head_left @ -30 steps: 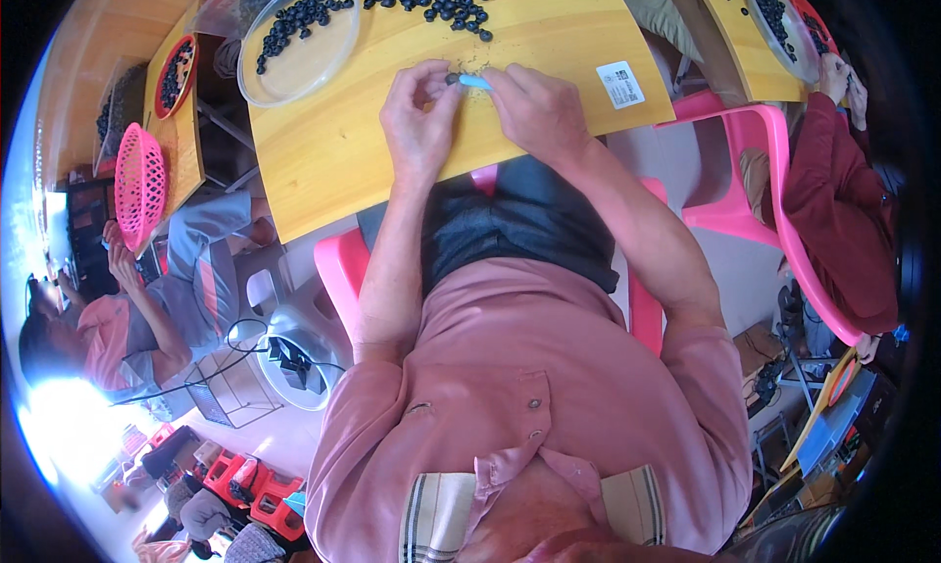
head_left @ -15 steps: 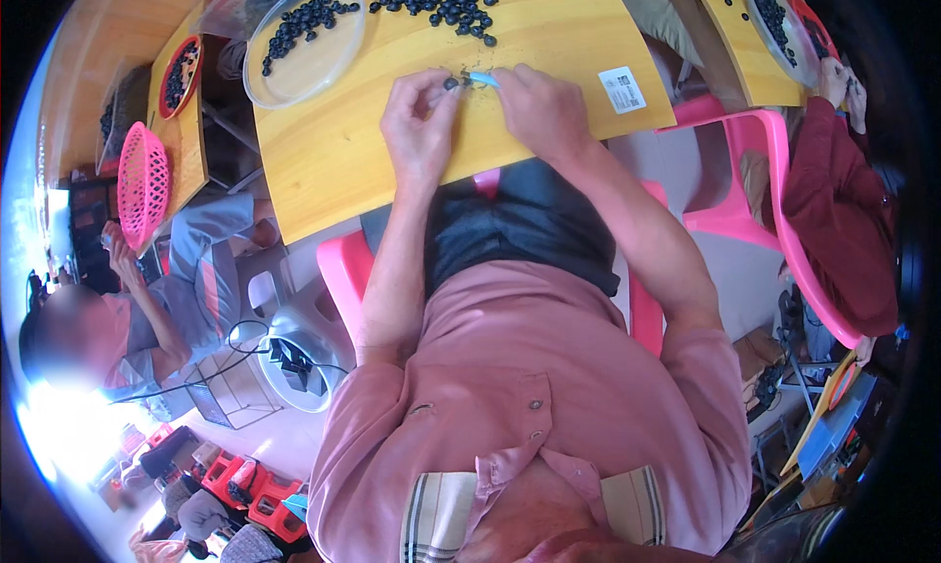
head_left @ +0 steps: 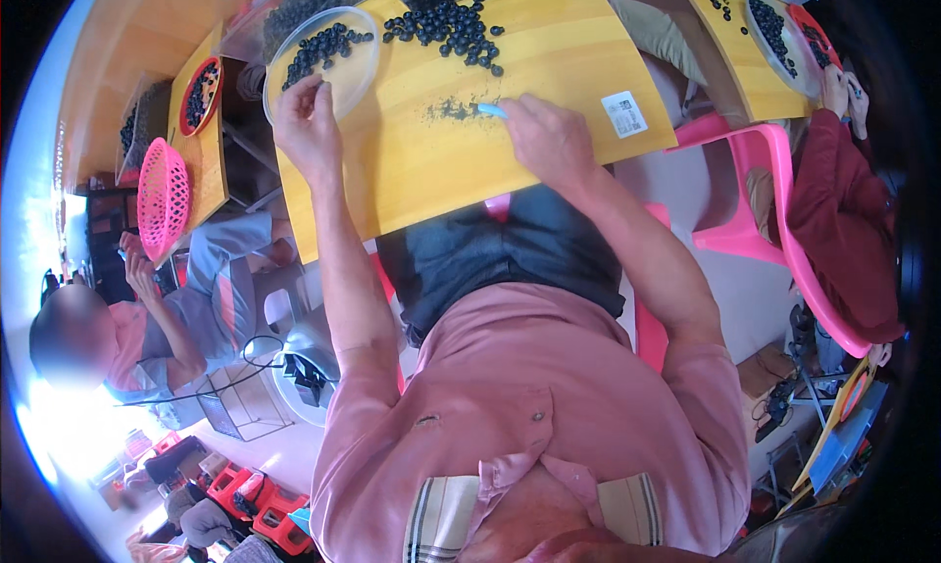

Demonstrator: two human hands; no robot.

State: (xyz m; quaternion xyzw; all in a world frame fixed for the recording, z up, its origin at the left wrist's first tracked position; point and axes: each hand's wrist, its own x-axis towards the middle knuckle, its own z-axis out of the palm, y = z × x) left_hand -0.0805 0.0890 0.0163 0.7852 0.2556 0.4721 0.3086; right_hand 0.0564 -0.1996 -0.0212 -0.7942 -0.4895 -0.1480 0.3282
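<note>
My left hand (head_left: pixel 307 132) is raised at the near rim of a round clear plastic tub (head_left: pixel 368 85), its fingers curled together; whatever lies between the fingertips is hidden. Inside the tub is a cluster of small round black pieces (head_left: pixel 328 42), berry-like in look. Over the middle of the table, my right hand (head_left: pixel 549 140) grips a slim light-blue tool (head_left: pixel 491 109), whose kind I cannot make out. Just left of the tool's tip, dark crumbs (head_left: pixel 449 109) are scattered on the wood. A larger heap of the black pieces (head_left: pixel 456 29) lies loose beyond them.
The yellow wooden table (head_left: pixel 412 181) carries a white label (head_left: pixel 624 114) at the right. Left of it, a person (head_left: pixel 186 308) sits by a pink basket (head_left: pixel 164 200) and a red-rimmed bowl (head_left: pixel 201 96). At right, another person's maroon sleeve (head_left: pixel 833 210) shows beside a pink chair (head_left: pixel 774 191).
My left hand has moved from beside the tool, leftward and away from me, to the tub, and the black piece it held no longer shows. My right hand stays near its place, still gripping the tool.
</note>
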